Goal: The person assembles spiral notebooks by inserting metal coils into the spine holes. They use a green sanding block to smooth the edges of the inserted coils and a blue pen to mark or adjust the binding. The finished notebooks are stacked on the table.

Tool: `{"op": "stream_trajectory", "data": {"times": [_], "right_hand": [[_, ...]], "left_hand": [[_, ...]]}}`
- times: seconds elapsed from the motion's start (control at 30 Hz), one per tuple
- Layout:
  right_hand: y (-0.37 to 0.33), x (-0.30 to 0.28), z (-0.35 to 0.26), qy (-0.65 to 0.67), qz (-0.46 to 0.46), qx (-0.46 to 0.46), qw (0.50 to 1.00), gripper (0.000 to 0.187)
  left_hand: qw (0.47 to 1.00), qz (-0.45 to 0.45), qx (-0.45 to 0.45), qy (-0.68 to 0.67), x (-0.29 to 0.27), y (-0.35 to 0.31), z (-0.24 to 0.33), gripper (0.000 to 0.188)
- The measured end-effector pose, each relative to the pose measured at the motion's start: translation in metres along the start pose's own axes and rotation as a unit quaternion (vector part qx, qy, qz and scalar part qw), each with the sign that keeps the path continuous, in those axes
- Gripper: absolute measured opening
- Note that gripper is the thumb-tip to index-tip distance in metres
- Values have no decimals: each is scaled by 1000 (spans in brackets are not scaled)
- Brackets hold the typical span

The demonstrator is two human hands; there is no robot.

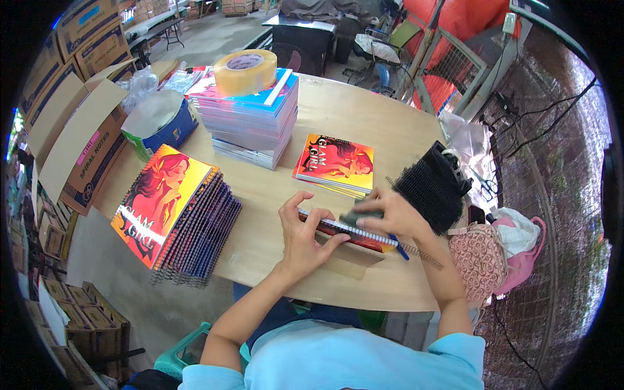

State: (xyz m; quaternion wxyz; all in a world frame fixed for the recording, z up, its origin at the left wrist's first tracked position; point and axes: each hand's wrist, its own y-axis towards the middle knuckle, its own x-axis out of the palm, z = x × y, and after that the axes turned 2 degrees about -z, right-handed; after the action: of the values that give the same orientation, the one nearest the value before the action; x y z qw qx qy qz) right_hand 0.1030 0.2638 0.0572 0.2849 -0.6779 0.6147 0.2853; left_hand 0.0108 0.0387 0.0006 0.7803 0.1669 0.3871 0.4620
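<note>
Head view: red-and-yellow notebook, coil past 1 end.

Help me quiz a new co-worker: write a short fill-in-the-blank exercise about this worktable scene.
1. The ____ hand grips the left end of the notebook.
2. The black coils lie nearest the ____ hand.
3. The roll of tape sits on ____ of the tall booklet stack.
4. The person's shirt is light ____.

Missing words: left; right; top; blue.

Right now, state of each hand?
Left hand: closed, holding the notebook.
Right hand: blurred, at the notebook's coil; grip cannot be told.
</note>
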Motion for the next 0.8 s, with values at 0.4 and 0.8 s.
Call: {"op": "stream_trajectory", "data": {"times": [0.4, 0.8], "right_hand": [[26, 2, 2, 71, 3, -23, 997, 41], [46, 11, -6, 104, -14, -9, 994, 48]], "left_hand": [[992, 78, -52, -88, -5, 7, 2, 52], [951, -31, -124, -283, -18, -3, -66, 30]]}}
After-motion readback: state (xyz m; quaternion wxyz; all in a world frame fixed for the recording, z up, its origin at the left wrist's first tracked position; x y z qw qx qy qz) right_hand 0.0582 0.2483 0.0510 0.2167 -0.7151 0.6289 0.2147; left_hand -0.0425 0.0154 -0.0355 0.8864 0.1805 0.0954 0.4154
